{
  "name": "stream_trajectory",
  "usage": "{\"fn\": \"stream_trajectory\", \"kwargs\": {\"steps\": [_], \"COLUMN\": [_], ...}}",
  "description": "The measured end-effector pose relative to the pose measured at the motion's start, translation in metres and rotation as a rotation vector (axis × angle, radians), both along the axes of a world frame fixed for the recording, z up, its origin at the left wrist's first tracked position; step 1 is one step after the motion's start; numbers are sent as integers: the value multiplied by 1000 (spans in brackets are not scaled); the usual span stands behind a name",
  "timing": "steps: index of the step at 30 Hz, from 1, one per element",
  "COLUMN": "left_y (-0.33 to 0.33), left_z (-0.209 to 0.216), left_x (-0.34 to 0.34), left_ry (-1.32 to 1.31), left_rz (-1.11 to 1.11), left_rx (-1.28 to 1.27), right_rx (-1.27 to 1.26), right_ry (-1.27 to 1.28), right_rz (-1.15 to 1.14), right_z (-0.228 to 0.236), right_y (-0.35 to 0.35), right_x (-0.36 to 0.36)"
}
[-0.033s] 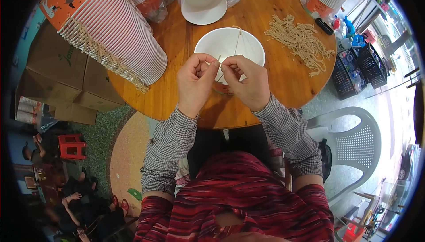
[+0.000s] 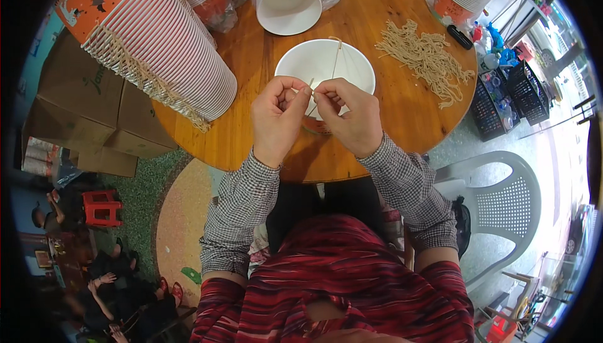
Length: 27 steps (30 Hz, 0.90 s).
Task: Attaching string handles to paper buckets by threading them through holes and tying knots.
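Note:
Both hands meet over the near rim of a paper bucket [image 2: 295, 60], white inside, that stands on the round wooden table. My left hand [image 2: 275, 120] pinches the short end of a thin tan cord [image 2: 335, 59] between thumb and forefinger. Close beside it, my right hand [image 2: 355, 117] is also closed, its thumb and forefinger on the cord at the same spot. The cord runs across the bucket's mouth to the far rim, where a bit of it shows. My hands cover part of the near rim, and the exact knot or hole there is hidden.
A leaning stack of orange-printed buckets [image 2: 169, 48] with cord handles lies at left. Another white bucket [image 2: 289, 5] rests on its side at the back. Loose tan cords [image 2: 427, 57] are heaped at right near a black object [image 2: 460, 37]. A grey plastic chair [image 2: 502, 211] stands right.

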<state>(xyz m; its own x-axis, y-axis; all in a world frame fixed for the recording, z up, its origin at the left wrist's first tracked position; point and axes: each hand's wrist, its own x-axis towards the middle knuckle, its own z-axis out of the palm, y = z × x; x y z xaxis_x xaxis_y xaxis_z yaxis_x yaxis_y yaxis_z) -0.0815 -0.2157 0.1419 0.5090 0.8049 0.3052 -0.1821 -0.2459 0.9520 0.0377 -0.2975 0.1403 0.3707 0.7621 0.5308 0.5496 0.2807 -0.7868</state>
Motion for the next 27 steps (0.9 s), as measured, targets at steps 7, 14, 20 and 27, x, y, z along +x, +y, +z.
{"fn": "stream_trajectory", "kwargs": {"steps": [7, 14, 20, 27], "left_y": [-2, 1, 7, 15], "left_z": [-7, -1, 4, 9], "left_x": [1, -1, -8, -14], "left_ry": [132, 279, 214, 50], "left_rz": [256, 321, 24, -288], "left_rx": [677, 1048, 295, -417], "right_rx": [-23, -37, 16, -56], "right_ry": [116, 16, -121, 114], "right_rz": [17, 21, -11, 80], "right_z": [-7, 5, 10, 6], "right_y": [2, -5, -3, 1], "right_x": [1, 0, 1, 0]}}
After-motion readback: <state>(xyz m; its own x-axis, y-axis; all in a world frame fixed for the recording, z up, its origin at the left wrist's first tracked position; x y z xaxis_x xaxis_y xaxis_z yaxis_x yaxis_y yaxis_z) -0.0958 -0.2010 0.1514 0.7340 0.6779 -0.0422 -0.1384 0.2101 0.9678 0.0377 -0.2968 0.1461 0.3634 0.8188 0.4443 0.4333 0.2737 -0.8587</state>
